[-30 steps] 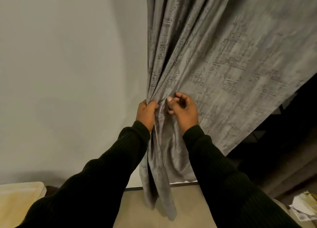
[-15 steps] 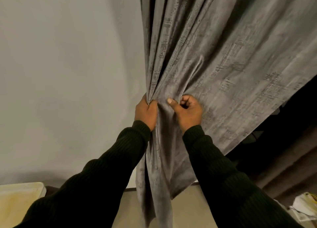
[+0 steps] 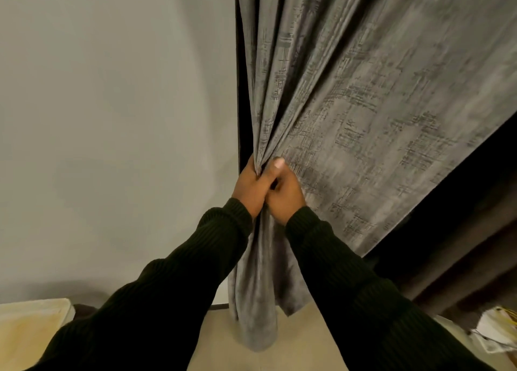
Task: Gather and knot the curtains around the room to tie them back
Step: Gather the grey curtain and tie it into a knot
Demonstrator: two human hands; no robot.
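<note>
Here the grey curtain [image 3: 349,113], marked with a darker crosshatch weave, hangs down beside a pale wall [image 3: 112,119] and is drawn in from the right into a tight bunch at mid-height. Above the bunch its folds fan out upward and to the right; below it the cloth falls in a narrow column whose lower end rests on the beige floor [image 3: 293,342]. The gathered part sits squarely between the two hands, which press against each other at the same height. The left hand [image 3: 249,186] wraps the bunch from the wall side, its fingers curled round the folds, with fabric pinched at the top of the fist. The right hand [image 3: 285,191] closes on the cloth from the other side, its fingers curled in and mostly hidden behind the fabric, its thumb pointing up with the nail showing just against the curtain's surface. Both arms come up from the bottom edge in dark ribbed sleeves [image 3: 349,286]. To the right of the curtain lies a dark opening. A cream-coloured surface [image 3: 30,323] shows at the lower left corner, and some white papers [image 3: 498,331] lie at the lower right.
</note>
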